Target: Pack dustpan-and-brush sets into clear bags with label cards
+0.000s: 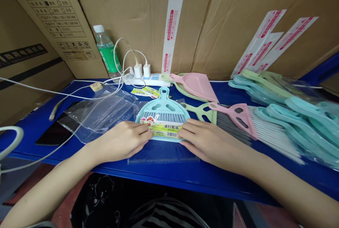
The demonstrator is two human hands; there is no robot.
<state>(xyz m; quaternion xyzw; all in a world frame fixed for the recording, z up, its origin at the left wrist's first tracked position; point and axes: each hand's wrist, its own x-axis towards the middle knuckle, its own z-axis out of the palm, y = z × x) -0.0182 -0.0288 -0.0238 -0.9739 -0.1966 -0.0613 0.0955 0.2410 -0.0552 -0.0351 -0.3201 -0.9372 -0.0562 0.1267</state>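
Note:
A light blue dustpan and brush set (164, 107) lies flat near the front of the blue table, its handle pointing away from me. Across its lower part runs a yellow and white label (165, 129) with a mushroom figure. My left hand (127, 138) grips the left lower edge of the set and label, fingers curled. On the right lower edge, my right hand (202, 139) has its fingers bent over the label's end. Both thumbs are low, by the pan's front edge. A clear plastic bag (162, 154) spreads beneath and in front of the set.
Pink dustpan (200, 85), pink brush (238, 115) and green brush (202, 111) lie to the right, before bagged blue sets (304, 118). Leftward are clear bags (103, 108), a black phone (57, 131), cables and a bottle (107, 53). Cardboard boxes (148, 19) stand behind.

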